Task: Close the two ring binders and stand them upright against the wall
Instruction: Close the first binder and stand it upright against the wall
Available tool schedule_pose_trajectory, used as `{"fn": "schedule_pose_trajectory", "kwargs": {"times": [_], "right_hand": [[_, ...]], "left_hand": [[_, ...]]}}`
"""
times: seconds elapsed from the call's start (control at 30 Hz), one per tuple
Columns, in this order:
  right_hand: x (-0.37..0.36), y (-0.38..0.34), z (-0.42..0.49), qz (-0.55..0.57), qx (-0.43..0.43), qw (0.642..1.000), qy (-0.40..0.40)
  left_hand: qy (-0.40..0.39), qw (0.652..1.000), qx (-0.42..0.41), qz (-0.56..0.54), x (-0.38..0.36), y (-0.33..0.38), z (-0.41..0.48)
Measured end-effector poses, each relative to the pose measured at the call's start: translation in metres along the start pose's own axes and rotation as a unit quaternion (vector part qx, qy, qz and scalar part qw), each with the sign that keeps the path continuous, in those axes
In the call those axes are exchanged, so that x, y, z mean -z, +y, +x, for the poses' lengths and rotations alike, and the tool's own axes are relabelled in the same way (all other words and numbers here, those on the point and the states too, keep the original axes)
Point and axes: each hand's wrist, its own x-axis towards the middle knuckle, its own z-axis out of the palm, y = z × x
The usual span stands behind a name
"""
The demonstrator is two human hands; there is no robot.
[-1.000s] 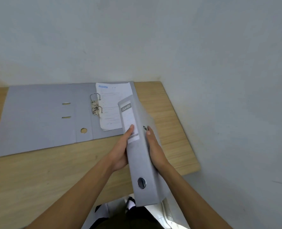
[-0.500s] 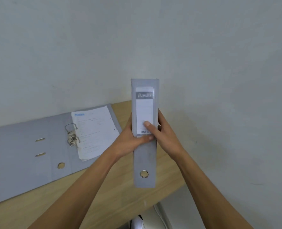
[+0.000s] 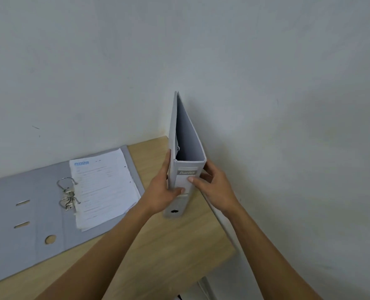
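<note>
A closed grey ring binder stands upright on the wooden table in the back right corner, its labelled spine facing me and its far edge at the wall. My left hand grips its left side and my right hand grips its right side, thumb on the spine label. A second grey binder lies open and flat to the left, with its metal rings open and a stack of papers on its right half.
The table's right edge runs along the side wall just right of the standing binder. Bare wood shows between the two binders and toward the table's front edge.
Both hands have carried the closed binder up and away to the back right corner and set it upright on the table. The open binder has not moved.
</note>
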Motion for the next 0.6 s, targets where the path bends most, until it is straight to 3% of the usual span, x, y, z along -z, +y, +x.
{"fn": "schedule_pose_trajectory", "kwargs": {"times": [0.13, 0.3, 0.6], "right_hand": [[0.006, 0.011, 0.012, -0.010, -0.016, 1.000, -0.007], [0.001, 0.022, 0.021, -0.033, -0.074, 0.995, 0.051], [-0.007, 0.039, 0.048, 0.071, -0.160, 0.981, 0.083]], "left_hand": [[0.011, 0.999, 0.031, 0.031, -0.011, -0.008, 0.015], [0.012, 0.996, 0.053, 0.064, -0.017, -0.017, 0.036], [0.017, 0.995, 0.062, 0.072, -0.019, -0.014, 0.080]]}}
